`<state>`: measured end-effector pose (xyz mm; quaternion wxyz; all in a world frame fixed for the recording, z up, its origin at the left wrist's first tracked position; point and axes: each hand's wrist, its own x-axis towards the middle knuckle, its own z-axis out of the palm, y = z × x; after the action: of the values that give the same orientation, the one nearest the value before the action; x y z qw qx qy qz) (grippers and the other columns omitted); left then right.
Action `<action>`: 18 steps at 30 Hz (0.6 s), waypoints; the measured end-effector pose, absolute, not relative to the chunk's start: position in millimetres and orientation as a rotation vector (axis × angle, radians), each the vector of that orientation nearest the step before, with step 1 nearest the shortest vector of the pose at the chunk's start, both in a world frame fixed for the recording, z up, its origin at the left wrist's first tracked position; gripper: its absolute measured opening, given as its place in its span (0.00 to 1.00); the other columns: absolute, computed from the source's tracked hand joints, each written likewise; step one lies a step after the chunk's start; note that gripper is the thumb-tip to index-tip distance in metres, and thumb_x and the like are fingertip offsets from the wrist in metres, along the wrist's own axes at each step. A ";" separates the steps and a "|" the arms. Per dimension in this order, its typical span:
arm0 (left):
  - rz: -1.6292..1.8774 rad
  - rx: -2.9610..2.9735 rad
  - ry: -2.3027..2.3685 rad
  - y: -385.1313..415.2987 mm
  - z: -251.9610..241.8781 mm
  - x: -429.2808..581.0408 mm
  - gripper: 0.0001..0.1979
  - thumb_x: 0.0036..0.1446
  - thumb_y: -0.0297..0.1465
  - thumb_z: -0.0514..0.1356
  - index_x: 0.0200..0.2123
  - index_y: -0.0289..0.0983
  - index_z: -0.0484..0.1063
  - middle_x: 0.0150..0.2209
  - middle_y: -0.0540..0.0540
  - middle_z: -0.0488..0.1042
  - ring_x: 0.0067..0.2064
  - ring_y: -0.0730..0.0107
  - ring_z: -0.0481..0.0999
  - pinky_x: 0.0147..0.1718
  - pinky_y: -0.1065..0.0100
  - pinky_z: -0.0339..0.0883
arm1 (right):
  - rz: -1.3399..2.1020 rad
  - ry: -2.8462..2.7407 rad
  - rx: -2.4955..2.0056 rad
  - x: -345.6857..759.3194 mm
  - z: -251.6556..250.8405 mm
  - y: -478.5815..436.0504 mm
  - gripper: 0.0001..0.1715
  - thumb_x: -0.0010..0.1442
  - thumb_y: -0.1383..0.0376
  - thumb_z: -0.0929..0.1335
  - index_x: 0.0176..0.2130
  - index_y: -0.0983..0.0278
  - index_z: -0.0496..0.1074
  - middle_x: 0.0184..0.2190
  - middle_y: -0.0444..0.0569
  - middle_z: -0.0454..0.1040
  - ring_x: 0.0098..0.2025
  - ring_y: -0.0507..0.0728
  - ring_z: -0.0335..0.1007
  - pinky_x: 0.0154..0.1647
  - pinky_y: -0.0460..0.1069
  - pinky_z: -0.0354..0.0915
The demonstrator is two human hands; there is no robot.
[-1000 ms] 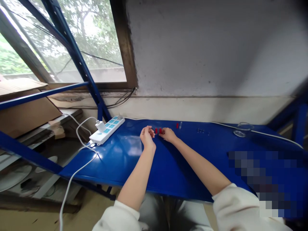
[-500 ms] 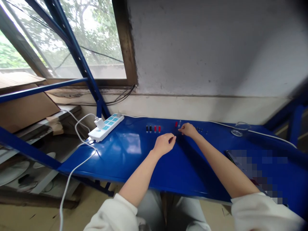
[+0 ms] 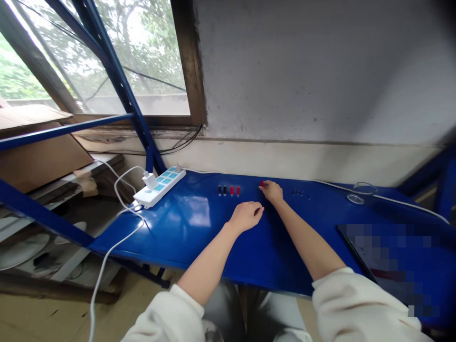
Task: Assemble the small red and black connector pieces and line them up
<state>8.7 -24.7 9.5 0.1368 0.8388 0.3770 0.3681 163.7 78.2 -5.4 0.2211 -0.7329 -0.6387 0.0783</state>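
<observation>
My right hand is over the back of the blue table, its fingertips pinched at a small red cylinder. The fingers partly cover this piece. My left hand hovers nearer to me with thumb and fingers curled together; whatever may be in it is too small to see. To the left of both hands, a short row of small cylinders stands: black ones and red ones, each with a clear lower end. Several tiny dark parts lie to the right of my right hand.
A white power strip with a plugged-in charger and cable lies at the table's left end. A clear round dish sits at the back right. A dark, partly blurred-out flat device lies at the right. Blue frame posts flank the table.
My right hand has moved slightly left onto the red cylinder and now hides the clear piece beside it. My left hand keeps nearly the same place and curl.
</observation>
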 end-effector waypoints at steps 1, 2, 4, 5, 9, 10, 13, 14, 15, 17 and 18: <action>1.064 2.441 1.103 -24.4 8.7 9.1 0.13 0.56 0.33 0.49 0.25 0.38 0.70 0.23 0.46 0.70 0.26 0.69 0.68 0.25 0.71 0.56 | 0.198 -1.776 -2.015 160.7 -4.9 76.0 0.12 0.55 0.59 0.63 0.37 0.61 0.70 0.33 0.50 0.74 0.39 0.57 0.69 0.35 0.49 0.58; 1.067 2.444 1.119 -24.1 8.0 9.4 0.13 0.57 0.33 0.49 0.25 0.38 0.70 0.23 0.46 0.70 0.26 0.69 0.68 0.25 0.71 0.56 | 0.185 -1.791 -2.005 158.3 -4.0 73.0 0.11 0.55 0.60 0.63 0.37 0.61 0.70 0.33 0.50 0.74 0.38 0.57 0.69 0.36 0.49 0.58; 1.091 2.424 1.168 -23.5 7.5 10.0 0.13 0.57 0.33 0.48 0.27 0.38 0.70 0.25 0.46 0.70 0.27 0.69 0.69 0.25 0.71 0.57 | 0.176 -1.846 -1.990 155.4 -0.8 63.7 0.11 0.55 0.61 0.63 0.37 0.61 0.70 0.33 0.50 0.74 0.38 0.57 0.69 0.36 0.49 0.57; 1.113 2.399 1.200 -23.3 7.7 10.3 0.12 0.57 0.33 0.48 0.29 0.39 0.70 0.26 0.46 0.71 0.27 0.68 0.69 0.26 0.71 0.57 | 0.177 -1.890 -1.978 154.9 1.5 57.6 0.10 0.54 0.61 0.63 0.36 0.61 0.70 0.33 0.49 0.74 0.38 0.57 0.69 0.36 0.49 0.57; 1.204 2.239 1.296 -23.2 10.2 10.3 0.17 0.57 0.33 0.49 0.50 0.40 0.63 0.30 0.46 0.71 0.28 0.69 0.69 0.29 0.70 0.60 | 0.167 -2.182 -1.808 157.6 11.6 26.7 0.07 0.53 0.64 0.64 0.33 0.62 0.70 0.29 0.49 0.74 0.34 0.57 0.69 0.31 0.47 0.55; 1.217 2.212 1.291 -23.4 10.7 10.1 0.20 0.57 0.32 0.49 0.53 0.40 0.59 0.31 0.46 0.71 0.29 0.69 0.69 0.30 0.70 0.61 | 0.177 -2.240 -1.748 158.9 13.4 18.7 0.06 0.53 0.64 0.64 0.32 0.62 0.70 0.28 0.49 0.73 0.33 0.56 0.69 0.29 0.47 0.54; 1.217 2.196 1.230 -24.1 10.4 9.7 0.23 0.56 0.31 0.50 0.56 0.42 0.56 0.36 0.45 0.71 0.32 0.68 0.70 0.33 0.70 0.62 | 0.255 -2.286 -1.656 162.0 16.7 -1.6 0.05 0.53 0.64 0.64 0.30 0.62 0.69 0.26 0.49 0.73 0.29 0.55 0.68 0.25 0.46 0.52; 1.203 2.203 1.204 -24.3 9.7 9.9 0.22 0.55 0.30 0.51 0.54 0.43 0.59 0.37 0.45 0.71 0.34 0.68 0.71 0.34 0.70 0.62 | 0.262 -2.281 -1.645 162.4 17.3 -6.7 0.05 0.53 0.64 0.64 0.30 0.62 0.69 0.26 0.49 0.73 0.29 0.55 0.67 0.25 0.46 0.51; 1.185 2.212 1.180 -24.5 9.1 10.2 0.20 0.54 0.29 0.52 0.52 0.43 0.62 0.38 0.45 0.71 0.35 0.67 0.71 0.34 0.70 0.63 | 0.254 -2.276 -1.639 162.6 17.7 -10.8 0.05 0.53 0.64 0.64 0.29 0.62 0.69 0.26 0.49 0.73 0.29 0.55 0.67 0.25 0.46 0.51; 1.133 2.243 1.164 -25.0 8.2 11.3 0.15 0.54 0.28 0.52 0.45 0.42 0.68 0.38 0.45 0.71 0.36 0.67 0.71 0.35 0.70 0.63 | 0.215 -2.267 -1.634 162.5 18.5 -16.3 0.05 0.53 0.66 0.63 0.29 0.63 0.69 0.25 0.49 0.72 0.28 0.55 0.67 0.25 0.46 0.50; 1.099 2.265 1.178 -25.2 8.2 12.0 0.13 0.54 0.28 0.52 0.42 0.41 0.69 0.38 0.45 0.71 0.36 0.67 0.71 0.36 0.70 0.63 | 0.200 -2.265 -1.626 162.7 18.9 -17.9 0.05 0.53 0.66 0.63 0.28 0.63 0.69 0.25 0.49 0.72 0.28 0.54 0.66 0.24 0.46 0.50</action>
<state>12.0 -25.2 8.2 0.1800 0.8016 0.4169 0.3889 162.7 -17.9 18.9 0.1721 -0.5731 -0.7981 0.0705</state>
